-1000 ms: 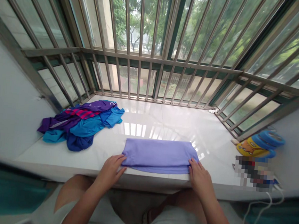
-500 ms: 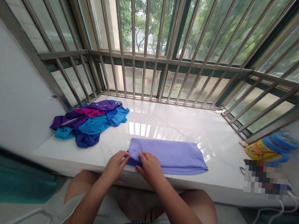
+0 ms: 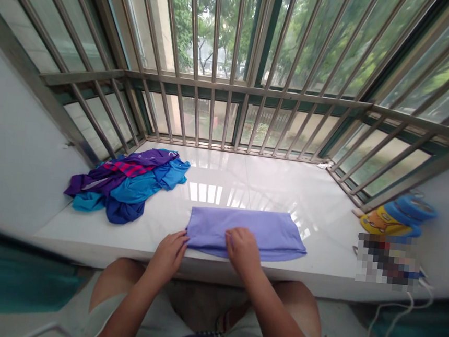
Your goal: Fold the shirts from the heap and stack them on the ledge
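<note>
A folded lavender cloth [image 3: 277, 233], seemingly a garment, lies as a long flat strip near the front edge of the white sill. At its left end, my left hand [image 3: 170, 250] touches the edge with fingers stretched out and thumb apart. My right hand [image 3: 244, 249] rests over the middle of the strip, its fingers curled in and no fold of fabric visible in them. The cloth under the right palm is hidden.
A heap of purple, blue and red-checked clothes [image 3: 129, 181] sits on the left of the sill [image 3: 224, 176]. At the right are a yellow and blue bottle [image 3: 391, 217], a pixelated patch and a white cord [image 3: 377, 313]. Metal bars [image 3: 209, 115] line the window.
My right hand has slid right along the cloth, from near its left end to its middle. My left hand stays at the left edge, its fingers straighter. The view has shifted slightly.
</note>
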A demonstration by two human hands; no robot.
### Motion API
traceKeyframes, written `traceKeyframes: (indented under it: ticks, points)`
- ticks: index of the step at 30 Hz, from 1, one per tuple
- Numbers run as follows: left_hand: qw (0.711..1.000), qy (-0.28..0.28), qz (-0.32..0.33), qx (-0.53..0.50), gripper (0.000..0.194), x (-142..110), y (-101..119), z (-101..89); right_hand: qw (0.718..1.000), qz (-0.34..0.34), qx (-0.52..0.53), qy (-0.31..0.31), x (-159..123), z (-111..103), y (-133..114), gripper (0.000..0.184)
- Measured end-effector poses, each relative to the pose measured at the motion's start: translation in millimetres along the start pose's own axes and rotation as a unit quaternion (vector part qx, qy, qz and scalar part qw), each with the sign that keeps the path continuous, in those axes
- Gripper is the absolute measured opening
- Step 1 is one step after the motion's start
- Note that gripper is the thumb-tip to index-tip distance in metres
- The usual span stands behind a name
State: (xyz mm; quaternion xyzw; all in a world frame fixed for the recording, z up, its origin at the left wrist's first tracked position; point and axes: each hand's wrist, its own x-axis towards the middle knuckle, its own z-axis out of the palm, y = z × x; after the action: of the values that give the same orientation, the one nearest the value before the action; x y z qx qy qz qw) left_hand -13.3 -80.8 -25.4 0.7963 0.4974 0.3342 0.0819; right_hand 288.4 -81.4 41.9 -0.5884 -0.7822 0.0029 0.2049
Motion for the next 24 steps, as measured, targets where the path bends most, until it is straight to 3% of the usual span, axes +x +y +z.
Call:
traceKeyframes:
  ticks: [2,4,6,7,10,13,17,21,24]
  points:
    - [1.0,-0.013,0.013,0.019,0.026,-1.3,-1.3,3.9,0.984,0.167,-0.062,0.02,-9.8,-19.0,42.5,0.028]
    - [0.999,-0.021,0.019,0.03,0.027,-2.5,-0.5,7.5,0.937,0.322,-0.129,0.03,-22.9,-34.5,87.9,0.037]
    - [0.999,-0.029,0.024,0.031,0.028,-3.7,2.2,10.8,0.892,0.431,-0.138,0.016,-37.3,-44.6,128.9,0.05]
    - [0.999,-0.035,0.028,0.029,0.028,-4.0,4.1,12.1,0.882,0.458,-0.114,-0.001,-43.8,-48.1,146.2,0.054]
    - [0.998,-0.049,0.031,0.01,0.027,-2.7,10.4,13.6,0.886,0.46,-0.021,-0.05,-56.6,-57.5,184.9,0.043]
    - [0.998,-0.054,0.021,-0.015,0.028,3.5,13.4,11.0,0.889,0.456,0.018,-0.045,-60.5,-72.3,210.2,0.032]
    - [0.998,-0.046,0.01,-0.032,0.028,16.7,8.0,7.3,0.878,0.476,0.049,0.002,-60.3,-96.8,231.4,0.047]
    - [0.999,-0.036,0.016,-0.03,0.029,27.1,0.8,10.9,0.865,0.484,0.078,0.104,-44.5,-111.7,216.8,0.057]
    - [0.999,-0.043,0.027,-0.004,0.032,28.5,1.1,16.1,0.888,0.424,0.078,0.157,-18.2,-107.9,166.9,0.047]
